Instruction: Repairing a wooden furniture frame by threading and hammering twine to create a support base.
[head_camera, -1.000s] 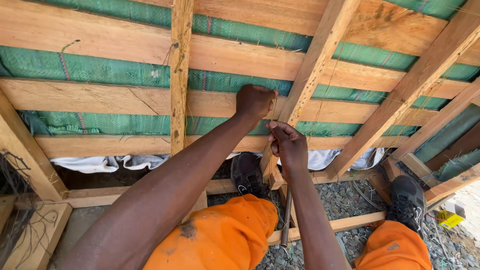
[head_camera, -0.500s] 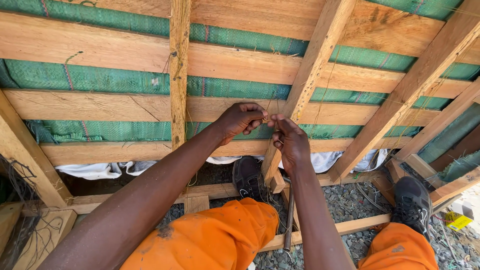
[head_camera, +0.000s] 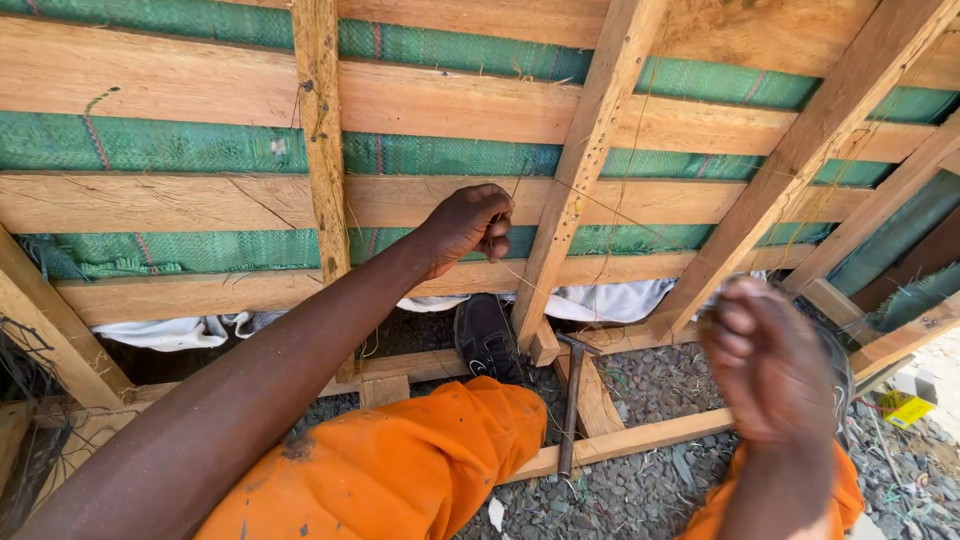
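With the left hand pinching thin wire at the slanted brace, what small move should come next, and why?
Probably bring the right hand to the wire by the left hand. The strand runs loose across the brace, and the right hand, blurred, is away from it.

Item I log: one thin wire, pale metallic and hair-fine, stretched taut and slanting from my left hand across the wooden upright toward the near right. Its far end is pinched at my left fingertips beside the plank; its right end blurs out near my right hand.
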